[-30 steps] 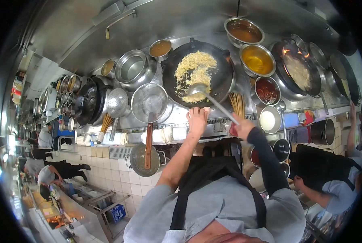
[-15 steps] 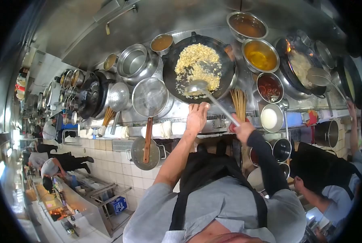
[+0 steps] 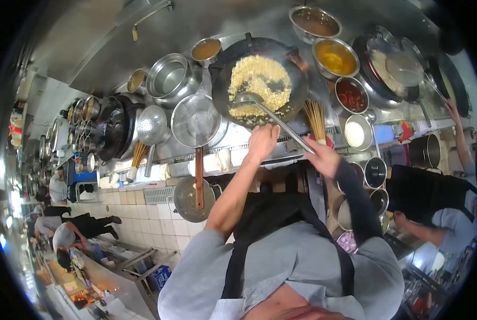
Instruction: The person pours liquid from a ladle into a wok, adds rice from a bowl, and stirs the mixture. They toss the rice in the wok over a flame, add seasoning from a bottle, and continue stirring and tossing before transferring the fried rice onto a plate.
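Observation:
A black wok (image 3: 224, 105) holds a spread of yellow, crumbly food (image 3: 265, 72) that looks like egg fried rice, partly blurred by motion. My left hand (image 3: 263, 143) is closed at the wok's near rim; whatever handle or cloth lies under the fingers is hidden. In my right hand (image 3: 322, 157) is the long handle of a metal ladle (image 3: 281, 124). The ladle's bowl rests in the food at the left of the wok. Just beyond my right hand stands a bamboo brush (image 3: 316, 120).
Left of the wok lie a wooden-handled mesh strainer (image 3: 196, 120), a perforated skimmer (image 3: 152, 125) and a steel pot (image 3: 167, 76). Bowls of yellow oil (image 3: 336, 57), red sauce (image 3: 351, 96) and white contents (image 3: 358, 132) stand to the right. A co-worker's hand (image 3: 451, 110) holds a skimmer (image 3: 403, 69) over another wok.
The ladle's bowl has shifted left and away from me through the food, which has spread and blurred. My left hand stays at the rim. At the right wok, the co-worker's skimmer has moved left.

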A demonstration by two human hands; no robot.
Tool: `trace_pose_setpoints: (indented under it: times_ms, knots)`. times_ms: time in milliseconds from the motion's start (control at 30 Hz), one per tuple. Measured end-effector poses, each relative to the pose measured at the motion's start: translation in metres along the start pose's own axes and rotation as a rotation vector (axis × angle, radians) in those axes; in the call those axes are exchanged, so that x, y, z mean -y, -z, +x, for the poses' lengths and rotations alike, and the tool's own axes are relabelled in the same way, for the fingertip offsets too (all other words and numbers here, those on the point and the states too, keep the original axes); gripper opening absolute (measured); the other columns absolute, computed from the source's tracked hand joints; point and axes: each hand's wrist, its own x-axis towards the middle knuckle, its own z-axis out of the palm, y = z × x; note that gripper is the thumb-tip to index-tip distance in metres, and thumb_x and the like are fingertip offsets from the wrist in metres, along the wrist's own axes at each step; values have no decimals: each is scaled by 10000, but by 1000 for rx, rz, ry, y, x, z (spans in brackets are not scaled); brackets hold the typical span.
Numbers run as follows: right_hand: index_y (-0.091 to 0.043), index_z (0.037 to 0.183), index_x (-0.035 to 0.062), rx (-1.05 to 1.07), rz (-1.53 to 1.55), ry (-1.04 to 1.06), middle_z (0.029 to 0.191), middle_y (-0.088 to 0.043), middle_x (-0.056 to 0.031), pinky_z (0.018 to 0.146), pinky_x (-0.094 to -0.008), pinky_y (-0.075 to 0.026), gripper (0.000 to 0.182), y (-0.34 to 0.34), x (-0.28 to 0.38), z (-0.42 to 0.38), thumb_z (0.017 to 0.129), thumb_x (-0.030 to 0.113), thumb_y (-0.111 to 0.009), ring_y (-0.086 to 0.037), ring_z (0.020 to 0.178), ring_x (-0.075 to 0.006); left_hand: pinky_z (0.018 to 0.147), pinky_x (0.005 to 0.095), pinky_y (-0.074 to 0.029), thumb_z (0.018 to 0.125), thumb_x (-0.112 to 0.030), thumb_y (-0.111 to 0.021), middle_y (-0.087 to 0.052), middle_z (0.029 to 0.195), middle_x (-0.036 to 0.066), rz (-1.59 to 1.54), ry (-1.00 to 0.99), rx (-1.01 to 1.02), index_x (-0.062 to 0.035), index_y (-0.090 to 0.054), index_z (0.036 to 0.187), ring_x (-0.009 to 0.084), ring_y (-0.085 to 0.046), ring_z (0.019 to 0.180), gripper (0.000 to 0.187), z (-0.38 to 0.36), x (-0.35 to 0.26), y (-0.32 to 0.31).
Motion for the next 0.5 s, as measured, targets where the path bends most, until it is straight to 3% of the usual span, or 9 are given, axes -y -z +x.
trace_pose_setpoints:
  times_ms: [33,100,133,200,267,333,400,467,500]
  knots:
    - [-458,1542,62,-2,37,150,1152,-711,-203,943,-411,-530,565,18,0,-26,1008,154,-616,-695,1054,-334,904,527,-479,1035,-335,-552,-694,852,214,-75,25,3,-36,-658,870,441,-637,869,358,-15,-33,42]
    - [-371,1620,137,355,514,-496,769,-516,10,449,-249,-454,592,92,65,-64,1059,158,-561,-517,544,-58,828,522,-490,1021,-306,-578,-691,832,219,-153,-7,-39,-27,-647,838,444,-624,823,341,-29,-69,99]
    - [-345,1633,159,348,604,-474,714,-480,26,364,-231,-367,577,102,51,-78,1083,164,-519,-441,450,-45,803,520,-491,1015,-291,-591,-685,825,220,-154,-63,-83,-24,-642,837,443,-619,812,326,-27,-72,115]
    - [-402,1596,137,400,447,-638,688,-478,13,375,-227,-391,521,123,62,-67,1085,155,-506,-501,473,-44,784,535,-500,1014,-297,-608,-659,780,221,-147,-71,-107,-9,-638,839,448,-628,823,339,-19,-63,114]
    - [-490,1501,97,459,286,-501,716,-601,-94,472,-298,-469,445,103,17,-26,1060,150,-520,-615,560,-118,792,558,-508,1028,-330,-582,-663,833,239,-89,15,-6,5,-653,890,461,-639,885,369,-5,-26,58]
    - [-529,1391,30,-133,-381,87,809,-688,-186,610,-392,-540,387,11,-106,50,1028,160,-559,-706,680,-237,791,596,-500,1049,-349,-533,-675,934,264,5,31,87,7,-670,1001,484,-641,931,385,-31,25,-42]
    - [-561,1347,7,-216,-193,-176,1018,-693,-322,865,-513,-535,433,-5,-35,53,986,240,-618,-685,954,-477,880,575,-502,1062,-336,-495,-693,1084,244,45,-97,168,-18,-668,1165,469,-622,987,376,-63,35,-52]
    - [-564,1350,9,-133,-64,-335,1004,-693,-313,901,-507,-527,442,-12,0,37,969,225,-625,-675,1030,-465,876,553,-494,1051,-300,-526,-709,1066,235,-23,-110,152,-1,-665,1125,439,-620,954,338,-88,32,-41]
    - [-563,1364,15,-198,-173,-154,1009,-691,-311,923,-504,-518,445,-13,0,21,962,199,-620,-674,1029,-466,864,554,-494,1043,-284,-544,-706,1031,238,-42,-77,149,2,-660,1063,439,-615,939,309,-88,24,-26]
